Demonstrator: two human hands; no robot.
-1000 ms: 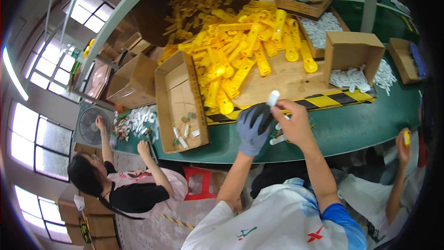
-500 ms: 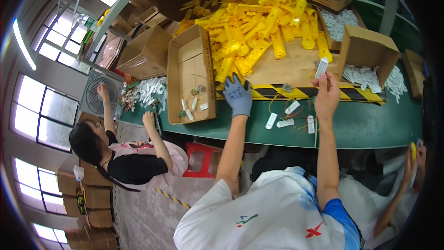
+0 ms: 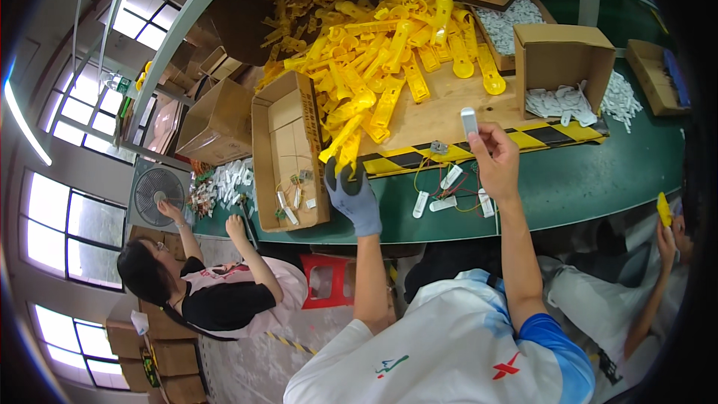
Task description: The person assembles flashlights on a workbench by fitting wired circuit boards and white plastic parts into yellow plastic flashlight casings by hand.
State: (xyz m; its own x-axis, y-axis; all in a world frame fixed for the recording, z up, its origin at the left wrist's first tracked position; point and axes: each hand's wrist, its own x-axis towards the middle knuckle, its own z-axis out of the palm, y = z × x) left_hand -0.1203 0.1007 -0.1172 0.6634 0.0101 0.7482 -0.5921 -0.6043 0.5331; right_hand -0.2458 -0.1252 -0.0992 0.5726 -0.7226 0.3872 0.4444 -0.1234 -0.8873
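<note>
My left hand (image 3: 353,196), in a grey glove with dark fingertips, is closed on a yellow plastic casing (image 3: 342,140) at the near edge of the heap. The fingers partly cover its lower end, and a second yellow piece lies close against it. Held up between the thumb and fingers of my right hand (image 3: 495,163) is a small white oblong plastic part (image 3: 469,121). Below and between my hands, several white modules (image 3: 451,177) with thin red and yellow wires lie on the green table (image 3: 389,213). A small metallic piece (image 3: 439,147) rests by the striped edge.
A big heap of yellow casings (image 3: 396,37) covers the wooden board (image 3: 449,108). To its left stands an open carton (image 3: 262,142) with wired parts. At right, a tipped carton (image 3: 561,52) holds white parts. Co-workers sit left (image 3: 224,284) and right (image 3: 628,292).
My left hand has drawn back toward me, bringing yellow pieces from the heap with it. My right hand still holds the white part, now slightly lower. The whole view has shifted.
</note>
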